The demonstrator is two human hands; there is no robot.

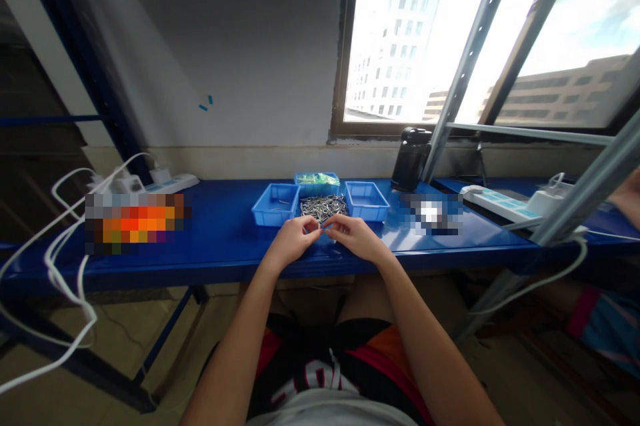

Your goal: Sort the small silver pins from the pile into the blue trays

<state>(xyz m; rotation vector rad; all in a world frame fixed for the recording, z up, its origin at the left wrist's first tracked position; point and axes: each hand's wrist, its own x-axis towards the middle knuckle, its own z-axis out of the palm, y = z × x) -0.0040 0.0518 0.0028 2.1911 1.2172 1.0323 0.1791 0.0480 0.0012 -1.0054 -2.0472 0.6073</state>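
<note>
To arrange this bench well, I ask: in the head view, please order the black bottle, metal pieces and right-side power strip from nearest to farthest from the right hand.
From the right hand:
1. Metal pieces, piled just in front.
2. Black bottle, farther back, to the right.
3. Right-side power strip, farthest right.

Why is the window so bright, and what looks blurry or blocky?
Head view: daylight likely overexposes the window, while the wall beside it looks dim; head view: glare shines on the blue table; head view: a blocky orange mosaic and a grey-white mosaic hide patches; head view: the small metal pieces look soft.
</note>
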